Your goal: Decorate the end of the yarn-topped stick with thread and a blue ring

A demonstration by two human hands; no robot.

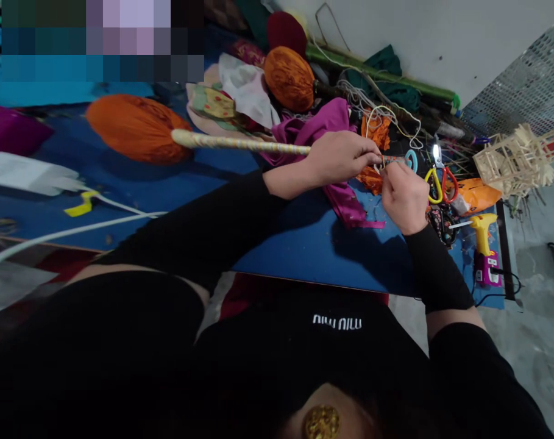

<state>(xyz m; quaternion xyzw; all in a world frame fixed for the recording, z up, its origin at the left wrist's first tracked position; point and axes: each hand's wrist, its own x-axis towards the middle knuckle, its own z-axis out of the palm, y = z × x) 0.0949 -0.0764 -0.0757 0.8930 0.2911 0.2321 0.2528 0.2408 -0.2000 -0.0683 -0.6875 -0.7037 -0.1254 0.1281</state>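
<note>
A cord-wrapped stick [249, 144] runs across the view, with a round orange cloth bundle [137, 129] at its left end. My left hand [338, 157] is closed round the stick towards its right end, thumb and fingertips pinched together. Close beside it on the right, my right hand [405, 194] is closed, its fingertips meeting the stick's end area. Something thin shows between the two hands, too small to make out. Purple cloth [345, 204] lies beneath and beside my left hand.
Scissors with red and yellow handles [442, 183], an orange packet [480, 195] and a yellow glue gun [483, 231] lie right of my hands on the blue table [295, 256]. Another orange bundle [289, 79] lies behind. A white cable [75, 230] crosses the left side.
</note>
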